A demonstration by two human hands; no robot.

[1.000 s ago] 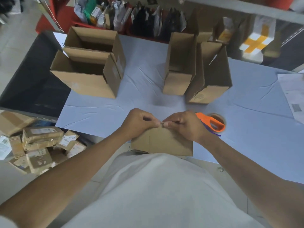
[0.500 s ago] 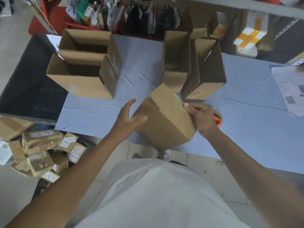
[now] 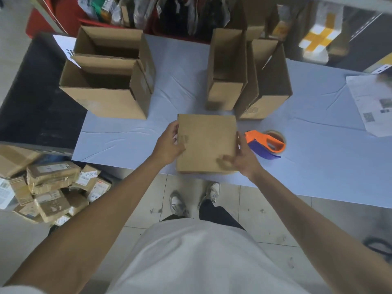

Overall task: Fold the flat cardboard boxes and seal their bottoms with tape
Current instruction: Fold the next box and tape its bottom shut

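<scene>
A small brown cardboard box [image 3: 206, 143] sits at the near edge of the pale blue table [image 3: 318, 162], a plain closed face turned up toward me. My left hand [image 3: 169, 145] grips its left side, thumb on the upper face. My right hand [image 3: 241, 155] holds its right side, thumb lying across the near right corner. Just right of the box lies an orange and blue tape dispenser [image 3: 266, 144] with its brown roll. No tape is visible on the upper face.
Two large open boxes [image 3: 108, 81] stand at the back left, and two tall narrow open boxes [image 3: 248, 77] at the back middle. Printed papers [image 3: 373, 102] lie at the right. Taped parcels [image 3: 51, 192] are piled on the floor at the left. My shoes [image 3: 194, 198] show below the table edge.
The box, tilted and lifted half a second ago, now lies flat at the table edge with both hands on its sides. The tape dispenser has come into full view.
</scene>
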